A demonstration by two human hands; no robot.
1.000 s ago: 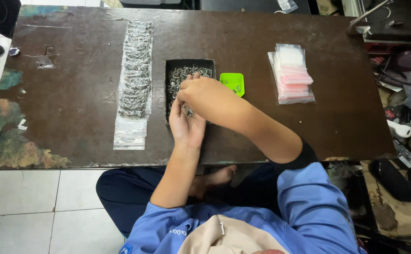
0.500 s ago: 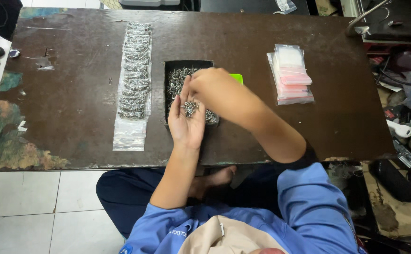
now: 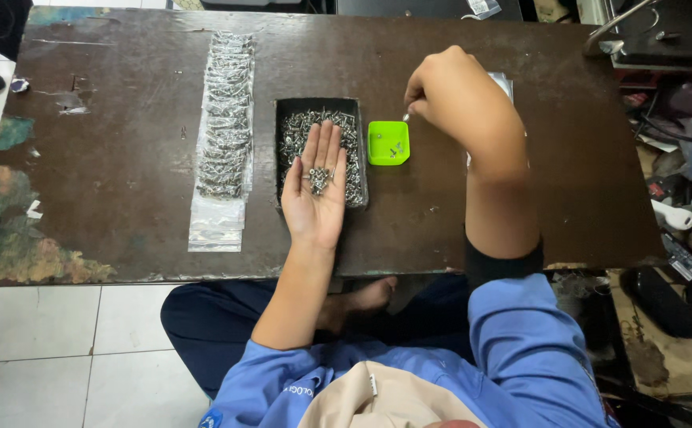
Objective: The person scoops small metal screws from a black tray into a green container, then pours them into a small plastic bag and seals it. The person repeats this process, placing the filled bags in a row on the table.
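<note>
Left hand (image 3: 314, 194) lies flat open over the black tray (image 3: 282, 158) cupping small screws (image 3: 318, 179); right hand (image 3: 449, 91) pinches something tiny, unclear what, above the green dish (image 3: 388, 143), likely counting pieces in.

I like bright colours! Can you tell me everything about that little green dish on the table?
The little green dish is square, bright lime and looks like plastic, with a low rim. It sits flat on the dark brown table, just right of the black tray of screws. A few small metal bits lie inside. The right hand hovers by its top right corner, pinching something small.
</note>
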